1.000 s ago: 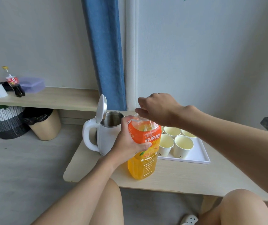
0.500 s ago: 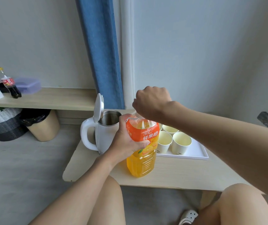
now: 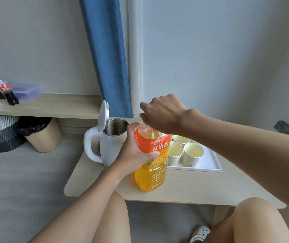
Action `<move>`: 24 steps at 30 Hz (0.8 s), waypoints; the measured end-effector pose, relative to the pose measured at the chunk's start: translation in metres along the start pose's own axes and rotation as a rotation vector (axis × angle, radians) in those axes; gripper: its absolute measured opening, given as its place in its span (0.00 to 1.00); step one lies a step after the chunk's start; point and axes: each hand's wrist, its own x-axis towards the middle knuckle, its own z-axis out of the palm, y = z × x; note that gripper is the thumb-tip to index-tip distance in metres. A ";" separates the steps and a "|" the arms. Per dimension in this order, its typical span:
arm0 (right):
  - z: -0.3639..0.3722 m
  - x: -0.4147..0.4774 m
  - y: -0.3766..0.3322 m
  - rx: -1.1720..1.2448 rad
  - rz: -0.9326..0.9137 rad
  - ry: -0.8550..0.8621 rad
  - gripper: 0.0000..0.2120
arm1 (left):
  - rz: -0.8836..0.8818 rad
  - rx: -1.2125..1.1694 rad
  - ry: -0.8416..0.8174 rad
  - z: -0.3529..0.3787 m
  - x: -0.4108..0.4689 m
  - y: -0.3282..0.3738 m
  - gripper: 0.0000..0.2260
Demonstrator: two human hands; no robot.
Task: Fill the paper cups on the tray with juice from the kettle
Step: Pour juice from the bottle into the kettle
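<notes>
The juice bottle [image 3: 150, 172] stands upright on the bench [image 3: 192, 188], just in front of the kettle [image 3: 110, 148] and touching or nearly touching the nearest of the paper cups [image 3: 192, 153]. It is gripped round its label by the left hand [image 3: 136, 155], whose fingers [image 3: 153, 153] are wrapped about the shoulder. The right hand [image 3: 163, 114] is curled over the bottle's top; the cap is hidden beneath it, so whether anything is pinched there cannot be told.

Several risks can be judged from here. The thin plastic wall may be squeezed inward by a firm grip, and juice could be forced out at the neck once the bottle is opened. Because the bottle is tall and nearly full, it could be tipped by a sideways twist, and the light cups beside it could be knocked over on the tray [image 3: 210, 165]. A pour begun too fast might miss the kettle's mouth and run down its side.

The bottle is clear, ribbed plastic with squared shoulders and a glossy orange label. The kettle is smooth white plastic with a dull steel lining, and its round lid [image 3: 104, 116] is hinged upright. The cups are tapered, matt paper, pale inside, and appear empty. The tray is flat, white and low-rimmed; the bench is pale wood grain with rounded corners
</notes>
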 end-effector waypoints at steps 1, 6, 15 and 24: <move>-0.001 -0.002 0.002 -0.011 -0.013 0.002 0.14 | 0.001 -0.003 -0.001 0.001 0.000 0.000 0.42; 0.000 0.011 -0.012 0.075 0.258 -0.052 0.18 | 0.014 0.001 0.025 0.002 0.000 -0.001 0.41; -0.001 -0.003 -0.002 0.039 0.075 -0.023 0.14 | 0.009 -0.003 0.010 0.004 0.002 -0.001 0.42; -0.002 -0.001 0.012 0.257 0.039 -0.085 0.17 | 0.006 -0.007 -0.006 0.001 -0.002 0.001 0.41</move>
